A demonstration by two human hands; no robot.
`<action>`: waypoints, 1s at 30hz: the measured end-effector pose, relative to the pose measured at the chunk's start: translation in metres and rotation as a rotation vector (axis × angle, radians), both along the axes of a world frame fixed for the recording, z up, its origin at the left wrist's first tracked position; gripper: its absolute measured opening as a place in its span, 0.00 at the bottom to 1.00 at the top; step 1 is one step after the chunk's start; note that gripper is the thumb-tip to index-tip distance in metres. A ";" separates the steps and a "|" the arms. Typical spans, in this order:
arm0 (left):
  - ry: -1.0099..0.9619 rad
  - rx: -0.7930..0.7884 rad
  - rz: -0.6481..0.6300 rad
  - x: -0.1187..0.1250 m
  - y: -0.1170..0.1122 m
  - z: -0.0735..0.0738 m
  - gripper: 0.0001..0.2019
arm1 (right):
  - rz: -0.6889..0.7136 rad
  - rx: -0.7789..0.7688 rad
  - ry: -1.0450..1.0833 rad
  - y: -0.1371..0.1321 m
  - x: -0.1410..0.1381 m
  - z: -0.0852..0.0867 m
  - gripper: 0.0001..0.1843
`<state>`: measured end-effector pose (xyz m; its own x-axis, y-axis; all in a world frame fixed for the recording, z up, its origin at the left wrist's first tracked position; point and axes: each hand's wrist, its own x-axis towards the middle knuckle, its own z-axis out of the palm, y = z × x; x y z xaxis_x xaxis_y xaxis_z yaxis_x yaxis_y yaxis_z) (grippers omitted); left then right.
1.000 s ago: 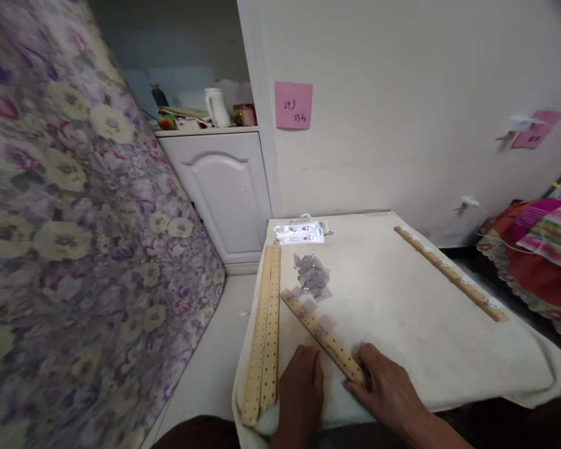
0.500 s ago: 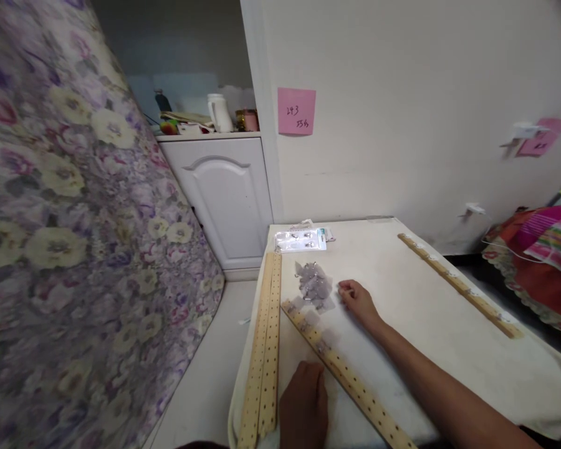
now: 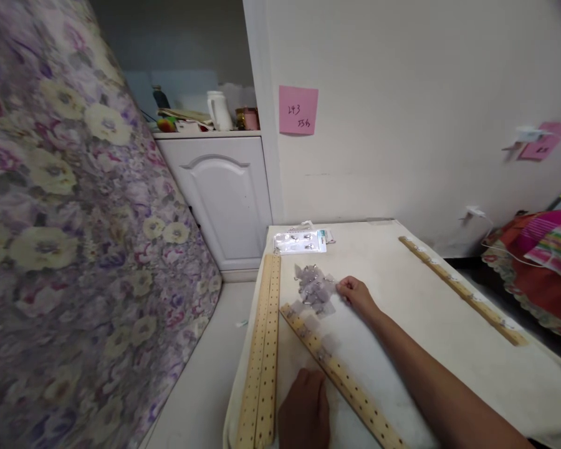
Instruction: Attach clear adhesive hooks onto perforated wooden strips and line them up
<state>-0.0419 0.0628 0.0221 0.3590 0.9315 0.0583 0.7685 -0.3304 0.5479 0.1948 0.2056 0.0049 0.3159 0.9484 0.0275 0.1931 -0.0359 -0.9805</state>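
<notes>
In the head view, the right hand is seen at the right edge of a pile of clear-backed hooks, its fingertips pinched together, though whether a hook is clamped between them cannot be told. The left hand is curled beside a perforated wooden strip, its grip hidden by the back of the hand. The strip is laid diagonally on the cloth-covered table, just below the pile, with hooks carried at its far end.
</notes>
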 end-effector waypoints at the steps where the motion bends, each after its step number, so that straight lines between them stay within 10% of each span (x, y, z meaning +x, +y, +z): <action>1: -0.007 0.005 -0.005 0.000 0.000 0.000 0.14 | 0.014 0.009 0.040 -0.006 0.003 0.001 0.13; 14: -0.111 0.023 -0.077 0.005 -0.012 0.007 0.14 | 0.230 0.016 0.270 -0.102 0.002 0.003 0.17; 30: -0.214 0.065 -0.032 0.011 -0.031 0.002 0.10 | 0.433 -0.175 0.121 -0.141 -0.028 0.007 0.07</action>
